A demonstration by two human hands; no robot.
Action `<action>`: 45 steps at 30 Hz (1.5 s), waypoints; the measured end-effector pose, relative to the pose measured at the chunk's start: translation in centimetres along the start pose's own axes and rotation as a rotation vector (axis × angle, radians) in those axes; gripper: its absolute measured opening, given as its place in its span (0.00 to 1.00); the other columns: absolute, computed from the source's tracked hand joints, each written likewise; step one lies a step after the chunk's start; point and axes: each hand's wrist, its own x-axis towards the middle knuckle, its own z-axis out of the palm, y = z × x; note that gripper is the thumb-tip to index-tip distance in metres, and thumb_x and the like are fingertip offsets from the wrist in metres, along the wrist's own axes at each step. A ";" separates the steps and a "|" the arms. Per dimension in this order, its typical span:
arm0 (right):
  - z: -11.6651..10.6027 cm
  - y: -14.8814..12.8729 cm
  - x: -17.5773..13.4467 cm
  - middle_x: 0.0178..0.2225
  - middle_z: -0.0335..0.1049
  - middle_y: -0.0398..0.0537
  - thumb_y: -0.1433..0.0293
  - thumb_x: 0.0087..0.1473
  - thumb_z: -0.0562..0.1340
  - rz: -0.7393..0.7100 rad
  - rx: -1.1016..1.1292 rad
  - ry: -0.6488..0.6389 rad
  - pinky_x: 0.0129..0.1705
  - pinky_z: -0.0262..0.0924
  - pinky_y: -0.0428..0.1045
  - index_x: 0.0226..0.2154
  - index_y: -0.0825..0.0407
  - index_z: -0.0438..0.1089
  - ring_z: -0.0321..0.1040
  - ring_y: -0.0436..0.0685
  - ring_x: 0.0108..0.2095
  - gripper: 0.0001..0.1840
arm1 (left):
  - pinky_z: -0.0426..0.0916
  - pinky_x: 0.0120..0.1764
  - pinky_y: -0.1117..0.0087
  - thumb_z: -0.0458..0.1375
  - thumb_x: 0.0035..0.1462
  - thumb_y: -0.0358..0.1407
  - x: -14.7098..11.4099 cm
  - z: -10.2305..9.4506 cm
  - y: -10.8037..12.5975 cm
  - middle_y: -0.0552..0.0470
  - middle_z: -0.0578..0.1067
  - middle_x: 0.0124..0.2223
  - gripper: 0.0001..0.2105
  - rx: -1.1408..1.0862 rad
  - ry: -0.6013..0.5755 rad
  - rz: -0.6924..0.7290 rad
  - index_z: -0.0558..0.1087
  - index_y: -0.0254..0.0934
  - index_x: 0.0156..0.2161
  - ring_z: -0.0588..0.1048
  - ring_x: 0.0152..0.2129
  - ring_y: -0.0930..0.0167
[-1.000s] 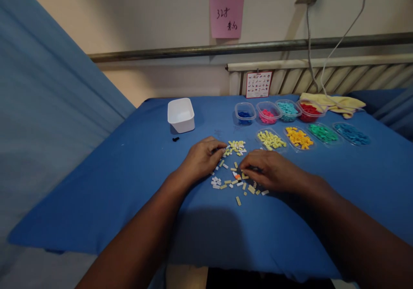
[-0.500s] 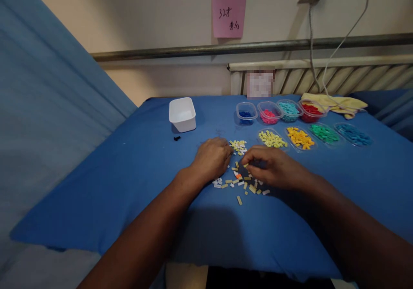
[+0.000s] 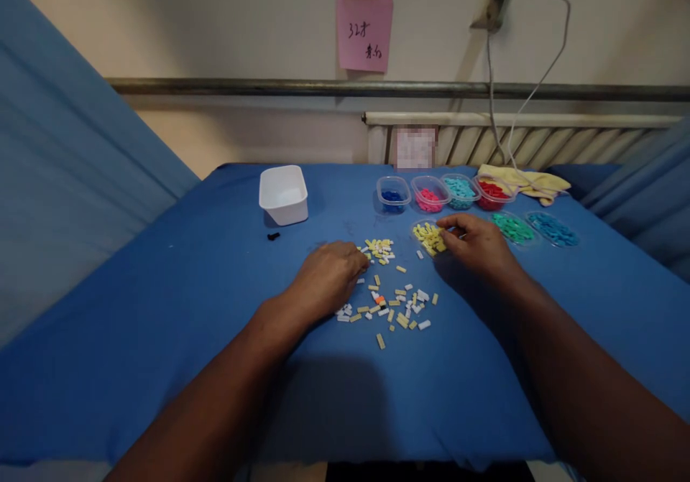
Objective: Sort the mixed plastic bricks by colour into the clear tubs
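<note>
1. Since half a second back, the right hand [image 3: 477, 245] has left the loose pile of small bricks [image 3: 393, 299] and gone up to the lid of pale yellow bricks [image 3: 428, 236], while the left hand [image 3: 331, 277] has barely shifted.
2. Grip-wise: the right fingertips [image 3: 445, 225] are curled down at the right edge of that yellow lid, looking pinched together, but I can't tell whether a brick is actually between them or already dropped.
3. Left hand lies palm down at the left edge of the loose pile, fingers [image 3: 360, 258] bent and touching the small cluster at the pile's far end. Can't tell if it holds anything either.
4. The loose pile is mostly white and tan-yellow pieces with one orange brick [image 3: 380, 299] in the middle, sitting on the blue tablecloth [image 3: 162, 309] between the two hands.
5. Beyond the pile: four clear tubs in a row (dark blue, pink, teal, red) [image 3: 393, 195], then flat lids of green [image 3: 512, 227] and blue bricks [image 3: 550, 229] to the right of the yellow one. A white tub [image 3: 283, 193] sits far-left of the pile with a tiny black piece [image 3: 273, 236] just in front of it.
6. My two cents on doing this well: let go low over the yellow lid so nothing bounces out, and use the left hand to keep the pile spread so same-coloured bits stay easy to spot.
</note>
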 end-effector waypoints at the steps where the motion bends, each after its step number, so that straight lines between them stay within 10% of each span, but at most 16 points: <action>1: 0.1 0.5 0.0 0.37 0.83 0.53 0.64 0.58 0.65 -0.023 -0.049 0.015 0.40 0.69 0.56 0.45 0.51 0.83 0.76 0.60 0.32 0.16 | 0.70 0.48 0.58 0.54 0.71 0.31 -0.1 0.0 -0.1 0.44 0.81 0.47 0.12 -0.006 -0.001 -0.011 0.81 0.38 0.50 0.78 0.44 0.59; 10: 0.7 -0.3 -0.8 0.41 0.83 0.55 0.66 0.64 0.63 -0.181 -0.093 0.105 0.43 0.71 0.57 0.46 0.51 0.82 0.77 0.62 0.35 0.14 | 0.71 0.53 0.59 0.57 0.66 0.29 -1.4 -1.2 -1.3 0.45 0.80 0.54 0.18 -0.139 -0.005 -0.123 0.78 0.39 0.59 0.78 0.51 0.60; 22: 4.1 -4.7 -3.8 0.39 0.82 0.49 0.72 0.69 0.62 -0.507 0.095 -0.279 0.43 0.71 0.53 0.47 0.49 0.79 0.79 0.58 0.39 0.10 | 0.66 0.40 0.61 0.54 0.73 0.34 0.1 -0.1 -0.3 0.44 0.79 0.40 0.13 0.081 -0.050 0.040 0.81 0.37 0.39 0.76 0.37 0.62; 34: 3.9 -7.7 -4.3 0.45 0.80 0.52 0.72 0.69 0.63 -0.489 0.247 -0.149 0.50 0.74 0.58 0.50 0.45 0.77 0.77 0.62 0.47 0.11 | 0.72 0.37 0.69 0.70 0.54 0.37 1.3 1.2 2.5 0.50 0.81 0.35 0.11 -1.374 0.204 -0.397 0.80 0.35 0.41 0.76 0.30 0.73; 45: 3.6 -7.0 -3.6 0.44 0.81 0.51 0.75 0.68 0.61 -0.515 0.180 -0.106 0.50 0.71 0.55 0.44 0.47 0.76 0.78 0.59 0.46 0.09 | 0.75 0.39 0.69 0.71 0.57 0.40 1.4 1.8 1.8 0.49 0.82 0.38 0.17 -1.366 0.230 -0.478 0.80 0.35 0.49 0.80 0.32 0.71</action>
